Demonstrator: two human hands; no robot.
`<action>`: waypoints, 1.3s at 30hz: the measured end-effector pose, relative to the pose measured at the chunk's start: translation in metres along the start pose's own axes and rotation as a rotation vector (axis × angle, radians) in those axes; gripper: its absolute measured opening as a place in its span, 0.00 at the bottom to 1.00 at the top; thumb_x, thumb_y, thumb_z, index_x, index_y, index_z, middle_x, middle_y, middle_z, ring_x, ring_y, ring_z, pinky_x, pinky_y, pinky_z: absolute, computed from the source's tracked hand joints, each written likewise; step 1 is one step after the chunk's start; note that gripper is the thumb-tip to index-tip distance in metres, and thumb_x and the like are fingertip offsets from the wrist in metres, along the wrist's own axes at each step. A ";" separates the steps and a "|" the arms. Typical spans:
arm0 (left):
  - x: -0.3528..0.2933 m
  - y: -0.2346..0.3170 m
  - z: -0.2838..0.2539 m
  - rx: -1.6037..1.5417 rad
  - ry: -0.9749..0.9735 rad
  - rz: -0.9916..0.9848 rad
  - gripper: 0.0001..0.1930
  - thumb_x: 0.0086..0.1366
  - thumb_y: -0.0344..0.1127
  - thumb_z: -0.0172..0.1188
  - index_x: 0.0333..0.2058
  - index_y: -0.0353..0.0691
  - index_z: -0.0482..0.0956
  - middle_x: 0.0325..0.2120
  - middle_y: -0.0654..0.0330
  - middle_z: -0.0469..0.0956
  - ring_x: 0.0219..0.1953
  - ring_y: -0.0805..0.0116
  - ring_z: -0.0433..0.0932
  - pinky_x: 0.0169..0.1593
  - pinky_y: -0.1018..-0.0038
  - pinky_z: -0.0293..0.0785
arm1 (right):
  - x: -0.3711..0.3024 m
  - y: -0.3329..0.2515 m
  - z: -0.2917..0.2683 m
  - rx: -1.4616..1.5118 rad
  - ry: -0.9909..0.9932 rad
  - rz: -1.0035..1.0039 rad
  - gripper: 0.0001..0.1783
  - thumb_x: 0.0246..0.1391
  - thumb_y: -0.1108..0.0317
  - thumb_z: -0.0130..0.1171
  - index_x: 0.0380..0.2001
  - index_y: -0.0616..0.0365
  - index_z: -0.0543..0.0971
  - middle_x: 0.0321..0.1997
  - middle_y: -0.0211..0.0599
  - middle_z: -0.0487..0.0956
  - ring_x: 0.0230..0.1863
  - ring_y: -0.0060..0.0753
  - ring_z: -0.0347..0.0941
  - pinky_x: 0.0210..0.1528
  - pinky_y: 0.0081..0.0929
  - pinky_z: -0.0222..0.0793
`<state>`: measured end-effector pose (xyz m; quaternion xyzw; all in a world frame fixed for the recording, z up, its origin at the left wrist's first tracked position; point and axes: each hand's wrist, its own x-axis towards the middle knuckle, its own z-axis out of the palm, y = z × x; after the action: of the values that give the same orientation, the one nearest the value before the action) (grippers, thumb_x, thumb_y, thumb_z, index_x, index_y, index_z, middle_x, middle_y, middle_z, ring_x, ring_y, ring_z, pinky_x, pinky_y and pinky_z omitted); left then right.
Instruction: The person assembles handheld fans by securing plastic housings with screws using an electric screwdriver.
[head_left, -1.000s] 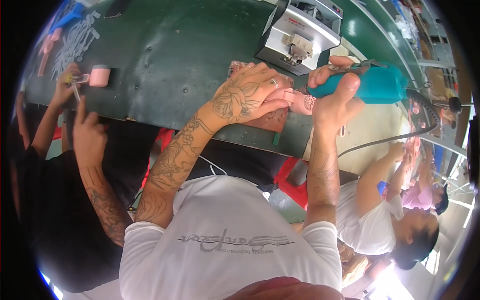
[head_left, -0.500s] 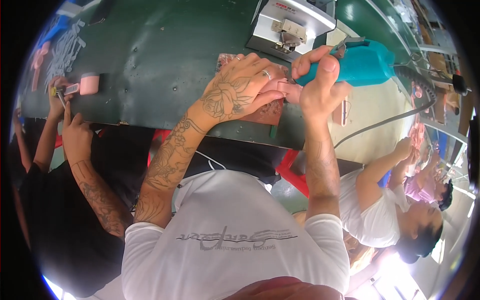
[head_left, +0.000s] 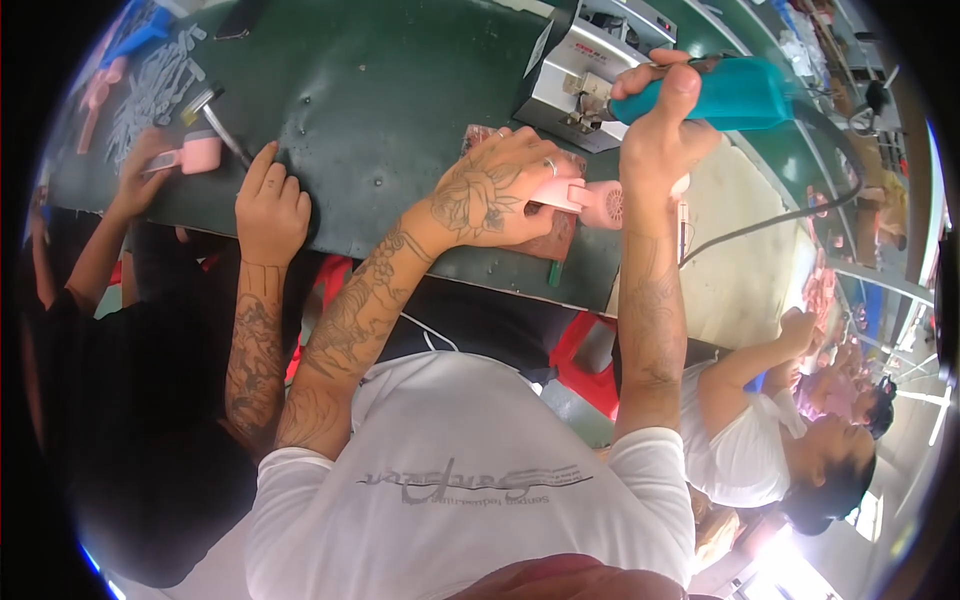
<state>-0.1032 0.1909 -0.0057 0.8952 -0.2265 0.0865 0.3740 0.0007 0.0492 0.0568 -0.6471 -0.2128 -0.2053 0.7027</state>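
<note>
My left hand (head_left: 490, 195) is closed on a pink handheld fan (head_left: 604, 204), its round slotted head sticking out to the right. The fan is held over a reddish-brown mat (head_left: 548, 247) on the green bench. In my right hand (head_left: 665, 140) is a teal electric screwdriver (head_left: 750, 92), gripped around its body and pointing left. Its tip is at the front of a silver-grey screw feeder (head_left: 553, 75); whether the two touch, I cannot tell.
A cable (head_left: 760, 232) curves from the screwdriver over a pale board (head_left: 745, 190). At left a co-worker's hands (head_left: 272, 212) work with a pink fan part (head_left: 200, 152) and a metal-headed tool (head_left: 207, 103). Grey strips (head_left: 165, 85) lie piled beyond. Another person (head_left: 745, 440) sits at right.
My right hand has lifted the screwdriver away from the fan to the feeder's front. More of the fan's head shows now. The co-worker's hand at left has moved right.
</note>
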 end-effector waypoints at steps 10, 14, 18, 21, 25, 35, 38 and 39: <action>0.003 -0.001 0.005 0.026 0.036 -0.031 0.25 0.53 0.37 0.62 0.52 0.47 0.81 0.49 0.61 0.78 0.53 0.56 0.73 0.61 0.57 0.70 | 0.000 0.014 0.003 0.019 -0.095 -0.075 0.21 0.69 0.54 0.59 0.33 0.64 0.78 0.19 0.29 0.77 0.23 0.21 0.71 0.29 0.22 0.66; 0.001 0.001 0.000 0.038 0.044 -0.041 0.26 0.53 0.38 0.62 0.53 0.47 0.81 0.49 0.61 0.78 0.53 0.57 0.73 0.61 0.56 0.70 | -0.019 -0.026 -0.005 -0.041 -0.006 0.220 0.23 0.70 0.51 0.57 0.37 0.66 0.80 0.20 0.30 0.76 0.22 0.22 0.72 0.26 0.22 0.65; 0.004 0.006 0.005 0.061 0.084 -0.006 0.22 0.57 0.40 0.62 0.52 0.47 0.82 0.48 0.61 0.78 0.52 0.57 0.73 0.59 0.56 0.70 | -0.042 -0.044 -0.034 -0.014 -0.012 0.244 0.40 0.63 0.35 0.60 0.44 0.71 0.73 0.22 0.38 0.71 0.24 0.33 0.69 0.29 0.33 0.69; 0.005 -0.003 0.010 0.055 0.110 0.024 0.18 0.64 0.40 0.60 0.52 0.47 0.82 0.48 0.62 0.79 0.51 0.57 0.74 0.56 0.58 0.71 | -0.052 -0.041 -0.042 0.066 -0.057 0.220 0.34 0.64 0.42 0.62 0.46 0.70 0.74 0.22 0.35 0.75 0.23 0.28 0.74 0.27 0.25 0.70; 0.003 0.002 0.006 0.074 0.102 -0.010 0.14 0.72 0.39 0.56 0.52 0.47 0.83 0.49 0.63 0.81 0.50 0.57 0.75 0.54 0.59 0.72 | -0.055 -0.037 -0.041 0.065 -0.044 0.242 0.34 0.64 0.42 0.63 0.46 0.70 0.74 0.22 0.35 0.75 0.24 0.28 0.74 0.27 0.26 0.70; 0.006 0.004 0.013 0.076 0.077 -0.006 0.13 0.69 0.39 0.58 0.50 0.45 0.82 0.47 0.63 0.79 0.49 0.59 0.74 0.54 0.59 0.72 | -0.062 -0.015 -0.042 0.171 -0.056 0.216 0.25 0.67 0.50 0.62 0.41 0.67 0.73 0.23 0.35 0.75 0.23 0.27 0.73 0.30 0.26 0.71; 0.010 0.003 0.012 0.044 0.101 0.021 0.15 0.66 0.33 0.60 0.52 0.44 0.82 0.50 0.62 0.80 0.48 0.55 0.75 0.54 0.60 0.72 | -0.059 -0.014 -0.047 0.019 -0.180 0.155 0.30 0.70 0.43 0.54 0.35 0.64 0.68 0.23 0.39 0.70 0.23 0.35 0.70 0.29 0.33 0.70; 0.010 0.004 0.013 0.040 0.093 0.022 0.15 0.66 0.33 0.60 0.52 0.44 0.82 0.50 0.62 0.80 0.48 0.55 0.75 0.54 0.60 0.72 | -0.059 -0.015 -0.044 -0.002 -0.161 0.128 0.29 0.70 0.43 0.54 0.35 0.64 0.68 0.22 0.39 0.70 0.23 0.34 0.70 0.28 0.33 0.70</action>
<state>-0.0962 0.1761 -0.0090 0.8950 -0.2168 0.1365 0.3652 -0.0548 0.0054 0.0332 -0.6745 -0.2267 -0.1074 0.6944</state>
